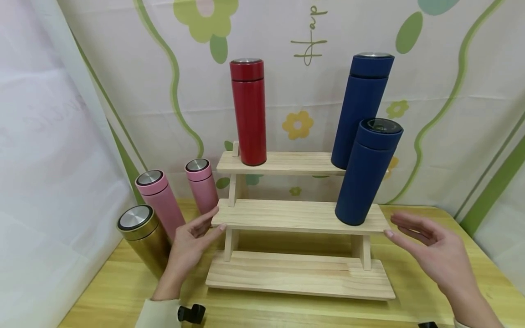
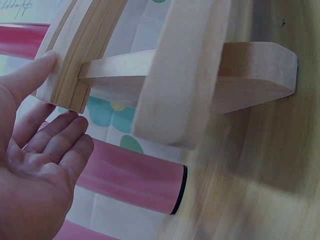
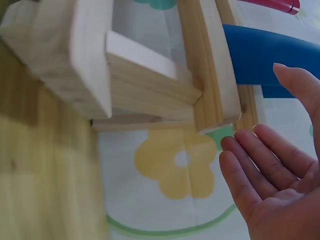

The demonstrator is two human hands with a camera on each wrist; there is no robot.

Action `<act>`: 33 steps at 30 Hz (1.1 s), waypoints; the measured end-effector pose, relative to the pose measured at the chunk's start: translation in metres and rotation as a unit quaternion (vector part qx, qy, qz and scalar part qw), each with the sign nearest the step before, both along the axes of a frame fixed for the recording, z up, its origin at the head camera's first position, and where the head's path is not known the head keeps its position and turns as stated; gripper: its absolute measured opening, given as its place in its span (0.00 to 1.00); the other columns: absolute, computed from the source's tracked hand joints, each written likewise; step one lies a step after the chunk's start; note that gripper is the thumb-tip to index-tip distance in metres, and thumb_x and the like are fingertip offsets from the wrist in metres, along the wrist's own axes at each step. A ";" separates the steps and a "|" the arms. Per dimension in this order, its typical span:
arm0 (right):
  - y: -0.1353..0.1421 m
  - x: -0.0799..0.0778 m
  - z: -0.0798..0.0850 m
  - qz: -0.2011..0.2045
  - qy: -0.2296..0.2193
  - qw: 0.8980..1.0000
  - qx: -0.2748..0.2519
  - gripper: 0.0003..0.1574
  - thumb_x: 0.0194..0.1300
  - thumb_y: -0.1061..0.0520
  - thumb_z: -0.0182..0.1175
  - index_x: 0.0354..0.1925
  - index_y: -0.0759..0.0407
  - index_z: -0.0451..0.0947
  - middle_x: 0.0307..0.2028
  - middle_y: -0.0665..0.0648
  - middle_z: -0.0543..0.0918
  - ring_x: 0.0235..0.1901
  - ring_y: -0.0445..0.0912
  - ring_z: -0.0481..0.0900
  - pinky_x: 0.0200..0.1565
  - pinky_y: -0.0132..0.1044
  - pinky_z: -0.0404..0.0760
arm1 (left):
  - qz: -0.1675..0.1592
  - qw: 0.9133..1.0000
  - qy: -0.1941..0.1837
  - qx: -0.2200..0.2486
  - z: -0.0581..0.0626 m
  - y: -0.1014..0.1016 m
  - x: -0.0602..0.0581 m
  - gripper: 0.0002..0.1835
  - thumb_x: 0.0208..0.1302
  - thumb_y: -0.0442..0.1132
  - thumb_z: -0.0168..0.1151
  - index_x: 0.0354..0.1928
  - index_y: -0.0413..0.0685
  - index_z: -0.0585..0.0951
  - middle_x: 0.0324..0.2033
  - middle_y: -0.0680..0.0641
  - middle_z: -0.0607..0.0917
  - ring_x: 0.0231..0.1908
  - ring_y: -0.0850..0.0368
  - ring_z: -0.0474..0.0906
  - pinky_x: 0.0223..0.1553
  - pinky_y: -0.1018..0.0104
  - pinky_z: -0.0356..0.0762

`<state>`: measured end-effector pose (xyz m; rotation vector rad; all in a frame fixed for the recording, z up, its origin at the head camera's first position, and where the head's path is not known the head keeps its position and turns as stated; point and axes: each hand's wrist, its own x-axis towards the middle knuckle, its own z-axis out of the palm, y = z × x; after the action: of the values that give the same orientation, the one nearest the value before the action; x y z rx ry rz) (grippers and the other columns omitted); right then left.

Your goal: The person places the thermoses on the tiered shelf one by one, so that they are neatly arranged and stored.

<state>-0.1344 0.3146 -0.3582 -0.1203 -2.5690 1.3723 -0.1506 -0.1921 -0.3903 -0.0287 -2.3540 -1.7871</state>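
A three-step wooden display shelf [image 1: 283,214] stands in the middle. My left hand [image 1: 188,248] is at the left end of its middle board, the thumb against the board and the fingers loosely extended by its end. At the opposite end, my right hand [image 1: 436,250] is held with spread, relaxed fingers, close to the board; the right wrist view shows nothing in its palm. On the top board are a red thermos bottle [image 1: 249,118] at left and a blue one [image 1: 365,91] at right. Another blue thermos bottle [image 1: 365,177] stands on the middle board's right side.
Left of the shelf stand two pink thermos bottles, a nearer one [image 1: 162,200] and a farther one [image 1: 202,187], plus a gold one [image 1: 145,241]. All rest on a wooden table [image 1: 287,314]. A flower-patterned cloth [image 1: 299,91] hangs behind.
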 end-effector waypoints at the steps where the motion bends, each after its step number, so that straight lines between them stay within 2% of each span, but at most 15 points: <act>1: 0.002 0.000 -0.002 0.003 0.000 1.000 -0.001 0.38 0.64 0.39 0.75 0.68 0.47 0.79 0.52 0.23 0.82 0.48 0.15 0.78 0.39 0.14 0.79 | -0.001 1.000 0.001 0.000 0.000 0.000 0.000 0.30 0.64 0.53 0.76 0.68 0.63 0.82 0.70 0.50 0.79 0.72 0.50 0.72 0.72 0.56 0.71; 11: 0.006 -0.005 -0.017 0.044 -0.012 0.999 0.000 0.44 0.67 0.40 0.73 0.75 0.48 0.72 0.62 0.32 0.82 0.51 0.16 0.77 0.42 0.16 0.81 | 0.000 1.000 -0.002 0.002 -0.001 0.000 -0.001 0.30 0.63 0.54 0.77 0.67 0.62 0.82 0.70 0.50 0.79 0.72 0.51 0.72 0.72 0.56 0.70; 18: 0.000 -0.009 -0.018 0.032 -0.023 0.999 -0.002 0.39 0.67 0.37 0.70 0.70 0.49 0.79 0.52 0.26 0.84 0.45 0.20 0.83 0.39 0.21 0.85 | -0.003 1.000 0.002 0.001 0.000 0.000 -0.001 0.31 0.64 0.53 0.76 0.68 0.62 0.81 0.70 0.50 0.79 0.73 0.51 0.72 0.72 0.57 0.70; 24: 0.000 -0.011 -0.022 0.009 -0.028 0.999 0.012 0.38 0.66 0.33 0.70 0.69 0.45 0.79 0.49 0.26 0.85 0.43 0.17 0.80 0.37 0.19 0.83 | -0.009 1.000 0.007 -0.007 0.002 0.000 0.001 0.31 0.64 0.52 0.76 0.69 0.61 0.80 0.70 0.48 0.79 0.72 0.50 0.72 0.73 0.54 0.70; 29: 0.000 -0.011 -0.025 0.003 -0.024 1.000 0.015 0.37 0.65 0.33 0.70 0.68 0.44 0.81 0.49 0.26 0.86 0.44 0.15 0.79 0.37 0.18 0.82 | 0.006 0.999 0.020 -0.026 0.015 0.001 0.007 0.32 0.65 0.53 0.75 0.70 0.60 0.79 0.67 0.49 0.82 0.70 0.53 0.76 0.76 0.51 0.68; 33: 0.000 -0.010 -0.025 -0.001 -0.023 0.999 0.024 0.37 0.65 0.32 0.70 0.66 0.43 0.82 0.49 0.27 0.86 0.44 0.14 0.78 0.37 0.18 0.81 | 0.051 0.997 0.031 -0.045 0.035 0.004 0.018 0.30 0.65 0.54 0.75 0.68 0.60 0.81 0.67 0.55 0.82 0.70 0.56 0.76 0.76 0.53 0.69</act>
<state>-0.1447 0.3147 -0.3831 -0.1493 -2.6375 1.3200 -0.1323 -0.1883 -0.3549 0.0218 -2.3468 -1.6090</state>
